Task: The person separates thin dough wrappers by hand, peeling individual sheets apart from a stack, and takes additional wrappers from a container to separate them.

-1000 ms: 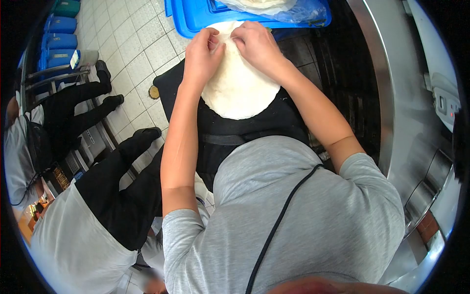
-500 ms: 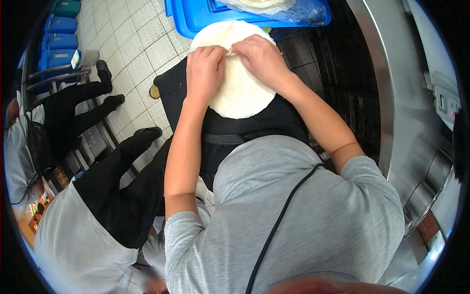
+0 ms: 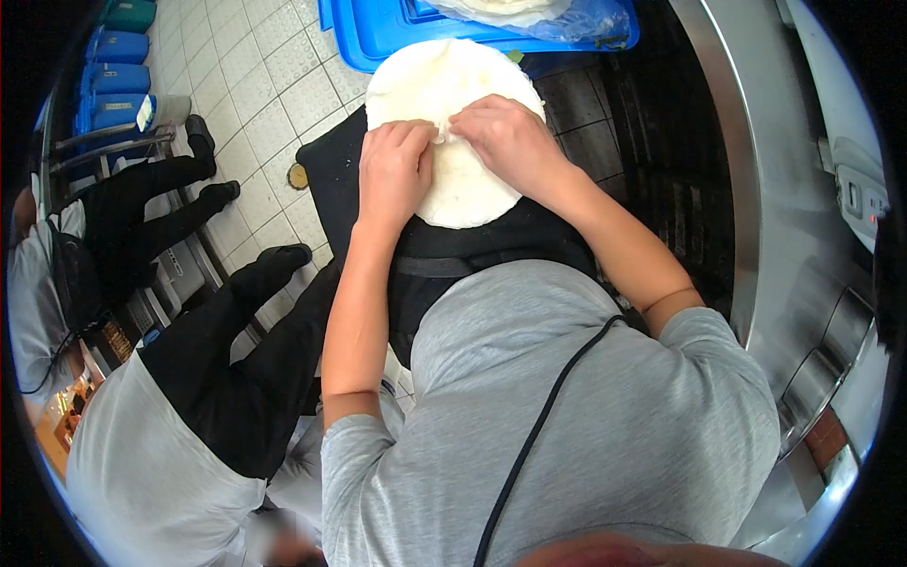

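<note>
A stack of pale, round, thin flatbread (image 3: 468,194) rests on my lap, over the black cloth. My left hand (image 3: 397,170) lies at its left side, fingers closed in a pinch on its surface near the middle. From the right, my right hand (image 3: 505,142) pinches the same bread, with its fingertips close to those of the left. A small raised fold shows between the two pinches. Whether there is one layer or more cannot be made out at the edge.
Beyond my knees is a blue crate lid (image 3: 364,42) with more flatbread in a plastic bag (image 3: 576,24). A steel counter (image 3: 746,170) runs along the right. Two co-workers in black trousers (image 3: 217,397) are at the left, beside blue bins (image 3: 118,80).
Both hands have moved down the bread toward my body, still pinching. More of its far part is uncovered.
</note>
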`<action>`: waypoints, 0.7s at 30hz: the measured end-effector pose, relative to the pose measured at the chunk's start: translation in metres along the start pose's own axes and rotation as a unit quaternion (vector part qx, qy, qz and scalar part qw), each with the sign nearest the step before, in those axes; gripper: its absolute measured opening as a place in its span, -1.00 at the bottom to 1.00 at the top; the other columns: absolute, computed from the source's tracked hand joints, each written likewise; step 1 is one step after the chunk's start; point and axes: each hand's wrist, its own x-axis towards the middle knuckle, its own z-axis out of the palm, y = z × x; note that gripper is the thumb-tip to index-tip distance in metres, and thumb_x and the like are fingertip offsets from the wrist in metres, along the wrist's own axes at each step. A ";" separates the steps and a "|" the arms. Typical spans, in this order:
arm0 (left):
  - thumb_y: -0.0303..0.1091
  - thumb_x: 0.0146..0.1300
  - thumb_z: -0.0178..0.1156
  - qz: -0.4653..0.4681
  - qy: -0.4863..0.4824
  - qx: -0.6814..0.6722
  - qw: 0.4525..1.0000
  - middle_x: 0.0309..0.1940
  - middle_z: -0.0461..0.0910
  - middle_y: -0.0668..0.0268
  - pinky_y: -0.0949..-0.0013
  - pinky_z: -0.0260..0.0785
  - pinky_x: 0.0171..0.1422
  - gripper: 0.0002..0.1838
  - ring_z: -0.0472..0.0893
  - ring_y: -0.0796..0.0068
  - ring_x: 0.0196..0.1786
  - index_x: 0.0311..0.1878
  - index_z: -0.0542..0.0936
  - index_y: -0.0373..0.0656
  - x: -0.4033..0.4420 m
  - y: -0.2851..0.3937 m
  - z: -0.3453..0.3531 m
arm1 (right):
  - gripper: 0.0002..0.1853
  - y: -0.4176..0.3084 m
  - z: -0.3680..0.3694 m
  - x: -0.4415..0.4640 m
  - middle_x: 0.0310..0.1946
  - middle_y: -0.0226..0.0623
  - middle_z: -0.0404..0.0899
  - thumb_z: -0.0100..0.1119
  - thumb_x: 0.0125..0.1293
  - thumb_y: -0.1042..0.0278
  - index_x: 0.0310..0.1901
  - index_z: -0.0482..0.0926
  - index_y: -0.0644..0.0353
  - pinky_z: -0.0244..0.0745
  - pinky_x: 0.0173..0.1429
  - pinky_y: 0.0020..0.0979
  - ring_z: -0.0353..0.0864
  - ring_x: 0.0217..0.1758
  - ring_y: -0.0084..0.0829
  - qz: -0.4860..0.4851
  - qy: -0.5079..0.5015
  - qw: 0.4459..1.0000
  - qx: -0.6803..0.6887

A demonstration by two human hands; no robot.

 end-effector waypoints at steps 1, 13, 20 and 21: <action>-0.54 0.24 0.39 0.002 0.002 -0.005 1.000 -0.08 0.81 0.35 0.12 0.49 0.20 -0.84 0.73 0.21 0.02 -0.13 0.75 -0.09 -0.004 -0.001 0.001 | -0.83 -0.001 -0.001 -0.001 -0.22 -0.20 0.84 0.30 0.30 0.51 -0.15 0.84 0.21 0.70 0.13 -0.10 0.82 0.03 -0.14 -0.003 -0.003 1.000 0.006; -0.53 0.16 0.40 0.012 0.014 -0.007 1.000 0.01 0.75 0.21 0.06 0.43 0.31 -0.72 0.67 0.07 0.14 -0.04 0.73 -0.12 -0.008 0.001 -0.005 | -0.54 0.004 -0.037 0.008 0.23 -0.18 0.76 0.56 0.25 0.33 0.19 0.76 0.17 0.58 0.40 -0.15 0.69 0.32 -0.17 -0.044 -0.052 0.993 -0.100; -0.53 0.16 0.39 -0.142 -0.067 0.024 0.987 0.27 0.66 0.06 -0.05 0.39 0.48 -0.46 0.59 -0.07 0.36 0.28 0.67 -0.18 0.004 -0.008 0.000 | -0.76 0.011 -0.037 0.001 -0.10 0.02 0.71 0.44 0.28 0.45 -0.02 0.76 0.23 0.60 0.30 0.01 0.69 0.11 0.10 0.129 -0.079 0.985 -0.080; -0.53 0.16 0.39 -0.142 -0.067 0.024 0.987 0.27 0.66 0.06 -0.05 0.39 0.48 -0.46 0.59 -0.07 0.36 0.28 0.67 -0.18 0.004 -0.010 0.000 | -0.76 0.010 -0.036 0.000 -0.10 0.02 0.71 0.44 0.28 0.45 -0.02 0.76 0.23 0.60 0.30 0.01 0.69 0.11 0.10 0.130 -0.079 0.985 -0.080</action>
